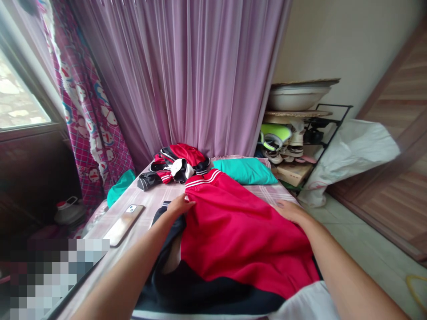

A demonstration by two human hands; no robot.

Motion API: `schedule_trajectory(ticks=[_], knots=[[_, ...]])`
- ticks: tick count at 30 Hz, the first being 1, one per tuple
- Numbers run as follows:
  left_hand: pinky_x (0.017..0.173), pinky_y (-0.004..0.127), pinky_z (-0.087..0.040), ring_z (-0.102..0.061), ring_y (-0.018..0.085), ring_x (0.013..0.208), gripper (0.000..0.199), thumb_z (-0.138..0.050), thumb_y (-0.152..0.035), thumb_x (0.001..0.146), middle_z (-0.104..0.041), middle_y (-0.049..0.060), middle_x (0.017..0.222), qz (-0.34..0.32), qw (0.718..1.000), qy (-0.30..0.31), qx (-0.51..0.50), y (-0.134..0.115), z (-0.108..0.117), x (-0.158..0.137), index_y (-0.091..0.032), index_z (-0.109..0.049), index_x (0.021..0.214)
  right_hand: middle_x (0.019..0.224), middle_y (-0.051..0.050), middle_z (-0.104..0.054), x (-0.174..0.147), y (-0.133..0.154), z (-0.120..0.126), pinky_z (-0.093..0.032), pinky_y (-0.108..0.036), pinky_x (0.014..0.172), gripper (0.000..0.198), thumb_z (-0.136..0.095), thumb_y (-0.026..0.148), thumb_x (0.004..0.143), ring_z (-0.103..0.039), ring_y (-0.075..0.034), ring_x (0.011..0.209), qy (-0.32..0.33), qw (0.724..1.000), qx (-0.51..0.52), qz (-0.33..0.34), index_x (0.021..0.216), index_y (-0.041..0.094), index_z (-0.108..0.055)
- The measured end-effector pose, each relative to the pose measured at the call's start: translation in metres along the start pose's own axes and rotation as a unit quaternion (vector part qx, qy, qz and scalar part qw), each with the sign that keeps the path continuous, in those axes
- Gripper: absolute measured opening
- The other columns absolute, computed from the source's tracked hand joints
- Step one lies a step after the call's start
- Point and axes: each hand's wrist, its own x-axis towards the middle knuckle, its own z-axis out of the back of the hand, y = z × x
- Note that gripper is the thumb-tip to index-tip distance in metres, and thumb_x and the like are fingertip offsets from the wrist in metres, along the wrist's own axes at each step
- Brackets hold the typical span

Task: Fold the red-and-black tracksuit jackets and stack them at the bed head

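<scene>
A red, black and white track jacket (233, 222) lies spread over the near part of the table, its white-striped hem pointing away from me. My left hand (182, 205) pinches the jacket's left edge just below the striped hem. On the other side, my right hand (289, 210) rests at the jacket's right edge with its fingers stretched out over the cloth. A black sleeve with white cuff stripes sticks out under my left forearm. Beyond the hem sits a crumpled pile of red, black and white clothes (188, 158). A folded teal cloth (245, 171) lies to its right.
A phone (125, 224) lies face down on the checked tablecloth (147, 195) at the left. Purple curtains (200, 80) hang behind. At the right stand a shoe rack (328, 151) with a basin (298, 95) on top and a white plastic bag (356, 151).
</scene>
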Motion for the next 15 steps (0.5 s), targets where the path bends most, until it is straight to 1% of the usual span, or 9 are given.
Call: schedule_trajectory(ticks=[2,5,7,9,10,11,12,14,15], knots=[[0.084,0.029,-0.051,-0.068,0.025,0.109,0.053,-0.06,-0.047,0.084,-0.073,0.008,0.116,0.008,1.0,-0.003,0.016,-0.006,-0.006,-0.001,-0.023,-0.053,0.132,0.114,-0.012,-0.073,0.001,0.027,-0.01,-0.052,-0.032,0.085,0.043,-0.056,0.04,0.085,-0.067,-0.026,0.106,0.026,0.999,0.003,0.026,0.118,0.018,-0.071],[0.087,0.032,-0.049,-0.067,0.027,0.11,0.048,-0.059,-0.036,0.082,-0.073,0.009,0.116,0.009,0.999,-0.013,0.043,-0.013,-0.005,-0.009,-0.023,-0.056,0.129,0.109,-0.004,-0.075,-0.005,0.063,-0.017,-0.05,-0.028,0.08,0.037,-0.058,0.03,0.082,-0.068,-0.022,0.1,0.06,0.994,-0.008,0.089,0.116,0.028,-0.072],[0.087,0.032,-0.049,-0.066,0.027,0.109,0.045,-0.057,-0.03,0.081,-0.073,0.01,0.116,-0.001,0.998,-0.019,0.056,-0.011,0.006,-0.021,-0.022,-0.06,0.125,0.109,-0.002,-0.074,-0.015,0.08,-0.016,-0.048,-0.026,0.081,0.037,-0.054,0.021,0.081,-0.068,-0.021,0.1,0.043,0.99,-0.039,0.128,0.11,0.032,-0.074],[0.086,0.032,-0.049,-0.066,0.027,0.108,0.04,-0.055,-0.026,0.078,-0.073,0.01,0.115,-0.015,0.997,-0.025,0.068,-0.003,0.024,-0.039,-0.022,-0.065,0.117,0.111,-0.004,-0.073,-0.028,0.092,-0.011,-0.047,-0.027,0.085,0.04,-0.05,0.014,0.079,-0.066,-0.022,0.103,0.017,0.985,-0.053,0.166,0.105,0.03,-0.076],[0.085,0.032,-0.048,-0.067,0.027,0.106,0.036,-0.055,-0.025,0.077,-0.073,0.009,0.113,-0.025,0.996,-0.025,0.077,0.004,0.033,-0.051,-0.024,-0.068,0.11,0.111,-0.004,-0.073,-0.036,0.095,-0.007,-0.047,-0.028,0.087,0.041,-0.049,0.013,0.079,-0.066,-0.022,0.104,0.02,0.98,-0.041,0.194,0.105,0.029,-0.077],[0.083,0.033,-0.048,-0.067,0.028,0.102,0.029,-0.054,-0.025,0.075,-0.074,0.008,0.106,-0.033,0.995,-0.025,0.091,0.012,0.043,-0.064,-0.024,-0.071,0.099,0.112,-0.004,-0.072,-0.043,0.098,-0.003,-0.047,-0.028,0.089,0.042,-0.05,0.013,0.078,-0.065,-0.021,0.104,0.042,0.974,-0.016,0.224,0.106,0.028,-0.077],[0.079,0.033,-0.049,-0.069,0.027,0.093,0.023,-0.053,-0.026,0.074,-0.075,0.007,0.096,-0.04,0.99,-0.017,0.132,0.02,0.052,-0.079,-0.024,-0.072,0.088,0.112,-0.004,-0.073,-0.05,0.099,0.001,-0.047,-0.027,0.09,0.041,-0.052,0.015,0.078,-0.066,-0.021,0.103,0.084,0.963,0.02,0.255,0.108,0.028,-0.077],[0.069,0.033,-0.047,-0.067,0.026,0.078,0.017,-0.053,-0.025,0.071,-0.073,0.005,0.08,-0.054,0.978,0.049,0.195,0.037,0.067,-0.106,-0.025,-0.07,0.073,0.112,-0.002,-0.074,-0.058,0.099,0.009,-0.048,-0.027,0.091,0.038,-0.058,0.024,0.079,-0.066,-0.02,0.101,0.199,0.929,0.092,0.298,0.113,0.027,-0.075],[0.066,0.033,-0.046,-0.066,0.024,0.073,0.015,-0.054,-0.025,0.069,-0.072,0.005,0.076,-0.067,0.97,0.09,0.217,0.043,0.073,-0.118,-0.025,-0.069,0.068,0.111,-0.002,-0.074,-0.059,0.099,0.013,-0.049,-0.028,0.09,0.039,-0.059,0.03,0.081,-0.067,-0.021,0.098,0.247,0.913,0.12,0.302,0.116,0.027,-0.074]])
